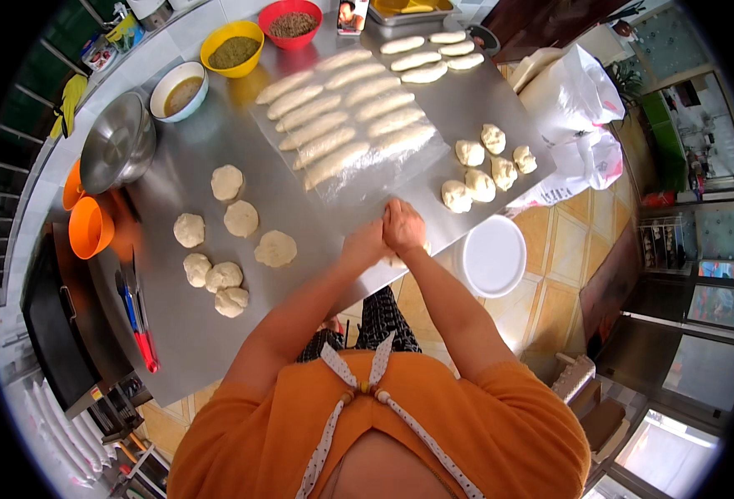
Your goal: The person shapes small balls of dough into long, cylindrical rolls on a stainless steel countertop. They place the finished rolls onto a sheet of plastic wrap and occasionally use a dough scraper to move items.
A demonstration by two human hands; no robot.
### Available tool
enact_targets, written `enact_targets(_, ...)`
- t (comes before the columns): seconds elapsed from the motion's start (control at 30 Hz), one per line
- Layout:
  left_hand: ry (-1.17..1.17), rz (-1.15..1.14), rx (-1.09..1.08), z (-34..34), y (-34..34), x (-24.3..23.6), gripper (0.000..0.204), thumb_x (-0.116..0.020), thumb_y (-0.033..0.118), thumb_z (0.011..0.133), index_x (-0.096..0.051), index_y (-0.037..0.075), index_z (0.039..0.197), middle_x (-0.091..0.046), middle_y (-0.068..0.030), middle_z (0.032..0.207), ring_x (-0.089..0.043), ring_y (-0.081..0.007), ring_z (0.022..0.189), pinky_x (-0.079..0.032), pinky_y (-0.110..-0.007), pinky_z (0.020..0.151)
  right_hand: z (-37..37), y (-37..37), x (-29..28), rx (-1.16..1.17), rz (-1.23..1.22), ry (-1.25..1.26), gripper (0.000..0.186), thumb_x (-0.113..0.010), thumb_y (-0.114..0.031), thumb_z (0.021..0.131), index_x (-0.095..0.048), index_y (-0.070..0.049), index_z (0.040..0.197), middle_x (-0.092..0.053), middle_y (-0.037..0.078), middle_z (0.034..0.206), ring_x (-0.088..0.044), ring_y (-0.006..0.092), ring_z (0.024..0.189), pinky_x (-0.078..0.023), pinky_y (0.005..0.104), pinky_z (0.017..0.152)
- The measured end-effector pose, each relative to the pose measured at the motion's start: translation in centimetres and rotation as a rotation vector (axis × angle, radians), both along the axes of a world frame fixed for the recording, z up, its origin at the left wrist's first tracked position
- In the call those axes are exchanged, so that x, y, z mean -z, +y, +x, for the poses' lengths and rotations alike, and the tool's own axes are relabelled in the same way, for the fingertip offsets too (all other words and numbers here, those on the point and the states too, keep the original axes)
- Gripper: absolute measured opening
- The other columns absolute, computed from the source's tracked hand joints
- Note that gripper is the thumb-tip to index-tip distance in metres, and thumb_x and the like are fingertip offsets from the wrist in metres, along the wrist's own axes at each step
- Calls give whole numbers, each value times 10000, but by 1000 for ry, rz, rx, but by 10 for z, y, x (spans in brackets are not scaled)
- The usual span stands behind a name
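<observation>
I see both hands pressed together at the near edge of the brushed steel desk (217,333). The left hand (365,244) and the right hand (402,226) touch side by side, palms down, over a pale lump of dough (397,260) that shows only as a sliver beneath them. The fingers of both hands look curled down onto that dough, but I cannot tell how tightly they grip it.

Just beyond the hands lies a clear plastic sheet (358,187) carrying two rows of long shaped dough rolls (333,125). Further on, near the far edge, sit four more long dough rolls (429,54). Toward the right edge is a cluster of six rough dough pieces (487,166). Toward the left part of the desk lie seven flattened round dough pieces (225,241), well apart from the hands.

At the far left corner stand a white bowl of brownish liquid (179,91), a yellow bowl of greenish seeds (232,48) and a red bowl of dark seeds (290,23). A tilted steel mixing bowl (117,145) and two orange plastic cups (88,220) sit by the left edge, with blue and red handled tools (138,320) nearer me. A round white lid (493,255) lies just off the desk's right side, below the hands.
</observation>
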State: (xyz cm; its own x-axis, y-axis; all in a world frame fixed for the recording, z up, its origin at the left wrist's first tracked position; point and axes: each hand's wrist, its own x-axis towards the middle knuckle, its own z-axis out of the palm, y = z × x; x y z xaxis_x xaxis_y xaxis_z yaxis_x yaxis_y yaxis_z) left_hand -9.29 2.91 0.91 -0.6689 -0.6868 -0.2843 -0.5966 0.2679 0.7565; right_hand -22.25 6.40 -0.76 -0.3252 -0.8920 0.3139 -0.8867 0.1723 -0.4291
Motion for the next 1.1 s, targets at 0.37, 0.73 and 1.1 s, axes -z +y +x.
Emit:
enact_targets(0.37,316,-491,221,86,56,12,258,-565,-6,804,-687,71,1017,-636,-137,1156,-602,-370,1045,-467,-453,908,48,63,16,-36,5,60,120,-617,-146,779,-557,-121,880,-589,70,822,-631,270,813,-527,422,643)
enact_targets(0.73,414,-537,177,3,41,16,589,-537,350,945,-451,52,1445,-401,-141,1525,-332,-334,1434,-240,-550,1130,55,85,1,60,178,-40,601,-452,-279,939,-348,-48,1485,-336,176,1539,-259,341,1453,-248,528,1144)
enact_targets(1.1,108,-757,-117,-92,-43,14,669,-435,500,982,-380,68,1489,-326,-118,1573,-249,-302,1477,-176,-651,1132,-70,-12,-5,-45,18,68,561,-498,-296,945,-422,-58,1447,-326,115,1560,-253,317,1461,-249,521,1161)
